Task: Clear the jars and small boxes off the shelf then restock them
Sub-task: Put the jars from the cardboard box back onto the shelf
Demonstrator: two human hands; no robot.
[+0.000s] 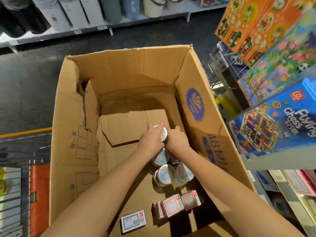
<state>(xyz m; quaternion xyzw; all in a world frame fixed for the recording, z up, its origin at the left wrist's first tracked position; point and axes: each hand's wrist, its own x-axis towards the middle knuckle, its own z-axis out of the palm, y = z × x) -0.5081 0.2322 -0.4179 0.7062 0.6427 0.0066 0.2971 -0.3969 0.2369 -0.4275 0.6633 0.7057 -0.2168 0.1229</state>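
Both arms reach down into a big open cardboard carton [193,79]. My left hand [150,140] grips a round jar with a shiny silver lid [163,135] near the carton's right wall. My right hand [177,140] curls round another jar right beside it, mostly hidden under the fingers. Below the hands stand several more silver-lidded jars [165,174]. Closer to me lie small red-and-white boxes [172,206] and one flat white box [133,220] on the carton floor.
A shelf unit on the right carries colourful game boxes, among them a blue Flying Chess box [280,127]. The carton sits in a wire trolley [12,194]. A torn cardboard flap [130,127] lies inside. Across the dark aisle floor runs another shelf row [95,16].
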